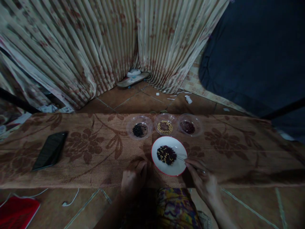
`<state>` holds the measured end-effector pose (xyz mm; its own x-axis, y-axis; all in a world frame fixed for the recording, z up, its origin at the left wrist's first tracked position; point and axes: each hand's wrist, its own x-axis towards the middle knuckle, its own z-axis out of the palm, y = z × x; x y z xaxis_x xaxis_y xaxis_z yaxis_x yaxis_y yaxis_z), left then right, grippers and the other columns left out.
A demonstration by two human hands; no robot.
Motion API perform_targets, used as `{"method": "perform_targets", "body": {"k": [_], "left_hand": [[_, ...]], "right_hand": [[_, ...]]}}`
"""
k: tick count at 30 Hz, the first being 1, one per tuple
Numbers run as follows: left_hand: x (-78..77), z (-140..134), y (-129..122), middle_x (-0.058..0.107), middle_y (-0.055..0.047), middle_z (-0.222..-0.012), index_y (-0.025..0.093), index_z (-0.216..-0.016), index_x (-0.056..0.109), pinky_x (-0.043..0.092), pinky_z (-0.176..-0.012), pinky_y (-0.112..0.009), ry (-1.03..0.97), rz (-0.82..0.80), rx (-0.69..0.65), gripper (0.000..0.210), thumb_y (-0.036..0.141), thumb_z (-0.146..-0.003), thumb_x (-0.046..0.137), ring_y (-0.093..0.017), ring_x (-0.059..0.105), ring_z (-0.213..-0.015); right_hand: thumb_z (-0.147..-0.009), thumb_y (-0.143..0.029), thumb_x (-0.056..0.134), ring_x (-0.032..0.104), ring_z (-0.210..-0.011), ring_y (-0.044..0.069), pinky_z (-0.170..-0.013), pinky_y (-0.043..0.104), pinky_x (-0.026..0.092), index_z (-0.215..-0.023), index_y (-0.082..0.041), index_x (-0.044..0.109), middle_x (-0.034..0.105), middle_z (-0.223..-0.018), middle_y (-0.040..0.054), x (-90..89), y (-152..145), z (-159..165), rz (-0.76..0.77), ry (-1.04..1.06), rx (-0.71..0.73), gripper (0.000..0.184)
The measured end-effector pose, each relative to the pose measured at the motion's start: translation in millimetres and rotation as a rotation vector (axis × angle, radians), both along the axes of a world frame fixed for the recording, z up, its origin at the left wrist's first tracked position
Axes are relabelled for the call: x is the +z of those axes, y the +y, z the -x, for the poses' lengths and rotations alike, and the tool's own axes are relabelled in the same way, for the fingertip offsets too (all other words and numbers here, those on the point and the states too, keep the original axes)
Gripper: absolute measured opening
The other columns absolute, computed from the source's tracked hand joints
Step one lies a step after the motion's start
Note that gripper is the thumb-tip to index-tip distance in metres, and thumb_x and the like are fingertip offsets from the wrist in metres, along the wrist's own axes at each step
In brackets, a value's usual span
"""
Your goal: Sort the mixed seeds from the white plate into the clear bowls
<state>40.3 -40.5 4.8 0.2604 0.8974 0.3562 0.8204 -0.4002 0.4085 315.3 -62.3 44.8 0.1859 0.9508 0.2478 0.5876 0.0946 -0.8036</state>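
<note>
A white plate with a red rim lies before me, bearing a pile of mixed dark and yellow beans. My right hand is at the plate's right side, its fingers closed around thin metal tweezers whose tips reach the edge of the pile. Left of the plate, my left hand rests curled on the cloth with nothing visible in it. Behind the plate stand three clear plastic bowls: one with black beans, one with yellow beans, one with dark red beans.
A brown flowered cloth covers the narrow table. A dark phone or tablet lies at left. Beyond are striped curtains, a skateboard and paper scraps on the tiled floor. A red item and a white cable are at lower left.
</note>
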Motion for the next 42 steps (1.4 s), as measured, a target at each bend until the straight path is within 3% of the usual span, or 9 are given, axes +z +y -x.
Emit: {"method": "perform_targets", "body": {"k": [11,16,25,32,37,42], "left_hand": [[-2.0,-1,0,0.07,-0.002,-0.082,0.022,-0.09,0.065,0.049,-0.07,-0.026,0.002,0.007,0.013,0.017,0.023,-0.097,0.049,-0.016,0.064,-0.077],[0.3,0,-1,0.07,-0.002,-0.081,0.022,-0.09,0.064,0.049,-0.069,-0.026,0.004,0.007,-0.001,0.018,0.022,-0.097,0.048,-0.016,0.064,-0.076],[1.2,0,0,0.07,-0.003,-0.083,0.022,-0.092,0.065,0.05,-0.072,-0.026,-0.01,0.0,0.002,0.019,0.023,-0.097,0.047,-0.015,0.065,-0.078],[1.4,2,1,0.071,-0.003,-0.085,0.023,-0.093,0.064,0.052,-0.068,-0.027,-0.036,-0.036,-0.019,0.021,0.024,-0.098,0.044,-0.016,0.067,-0.076],[0.2,3,3,0.072,-0.003,-0.083,0.024,-0.092,0.064,0.052,-0.066,-0.027,-0.052,-0.065,-0.025,0.021,0.025,-0.098,0.043,-0.016,0.067,-0.075],[4.5,1,2,0.071,-0.003,-0.082,0.023,-0.091,0.064,0.051,-0.065,-0.027,-0.053,-0.043,-0.02,0.023,0.025,-0.098,0.043,-0.016,0.067,-0.075]], "right_hand": [[-0.093,-0.039,0.059,0.073,-0.092,0.022,-0.083,0.034,0.059,-0.091,-0.025,0.076,0.076,-0.098,0.0065,9.2,4,3,-0.032,-0.108,0.042,0.022],[-0.091,-0.041,0.061,0.073,-0.088,0.022,-0.079,0.034,0.06,-0.088,-0.025,0.076,0.076,-0.097,0.0069,12.9,7,5,-0.019,-0.063,0.036,0.023],[-0.082,-0.044,0.071,0.072,-0.082,0.025,-0.07,0.036,0.059,-0.085,-0.02,0.077,0.077,-0.09,0.0096,21.0,6,1,-0.004,0.199,-0.178,0.025],[-0.075,-0.044,0.076,0.072,-0.08,0.025,-0.077,0.04,0.057,-0.082,-0.017,0.076,0.076,-0.084,0.0091,43.9,57,-41,-0.242,0.19,-0.462,0.029],[-0.073,-0.043,0.075,0.07,-0.074,0.023,-0.071,0.038,0.057,-0.079,-0.014,0.074,0.075,-0.079,0.0096,34.9,90,-59,-0.349,0.247,-0.489,0.03],[-0.075,-0.043,0.074,0.071,-0.078,0.024,-0.074,0.039,0.057,-0.08,-0.016,0.075,0.076,-0.082,0.0088,27.2,66,-46,-0.295,0.215,-0.518,0.028]]}}
